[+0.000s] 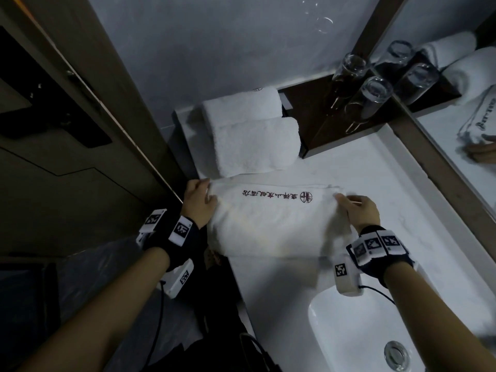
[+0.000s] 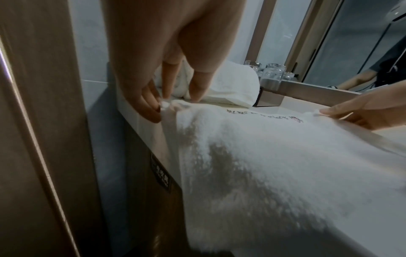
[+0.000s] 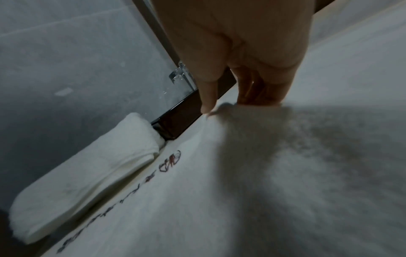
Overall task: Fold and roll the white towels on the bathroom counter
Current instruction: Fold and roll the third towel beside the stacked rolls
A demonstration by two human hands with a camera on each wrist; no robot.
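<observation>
Left hand pinches the left far corner of the logo towel, right hand pinches the right far corner. Towel lies on the desk, near edge overhanging, just in front of two rolled towels

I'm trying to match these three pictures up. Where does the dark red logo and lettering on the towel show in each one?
Head view: the red lettering runs along the far edge of the towel, between the two hands.
Left wrist view: lettering is small, right of centre, at the far edge.
Right wrist view: lettering is lower left, with the round logo uppermost.
Shared landmark: the rolled towel just beyond it.
</observation>
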